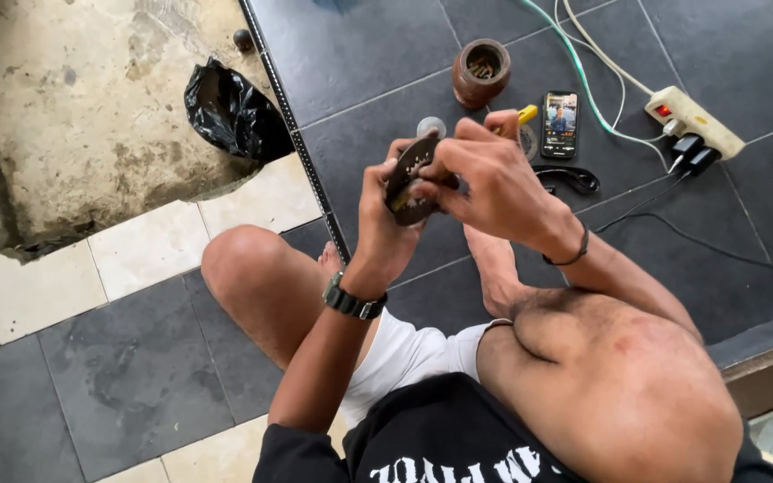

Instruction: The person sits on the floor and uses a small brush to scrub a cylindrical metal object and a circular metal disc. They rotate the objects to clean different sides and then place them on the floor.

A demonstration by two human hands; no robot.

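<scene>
Dark perforated metal disc [409, 179] is held up over the knees: left hand [382, 219] clamped on its lower edge, right hand [485, 170] pinching something small against its face, too small to identify. Work looks mid-way, I'd judge; nothing visibly finished. Brown pot of small parts [481, 72], phone [560, 123] and power strip [692, 119] lie on the dark tile floor [360, 54] just beyond.

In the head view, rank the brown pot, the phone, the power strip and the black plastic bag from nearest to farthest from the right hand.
1. Phone, just beyond the right hand, on the dark tiles.
2. Brown pot, farther up the floor, above the hand.
3. Power strip off to the right and black plastic bag off to the left: too close to call.
</scene>
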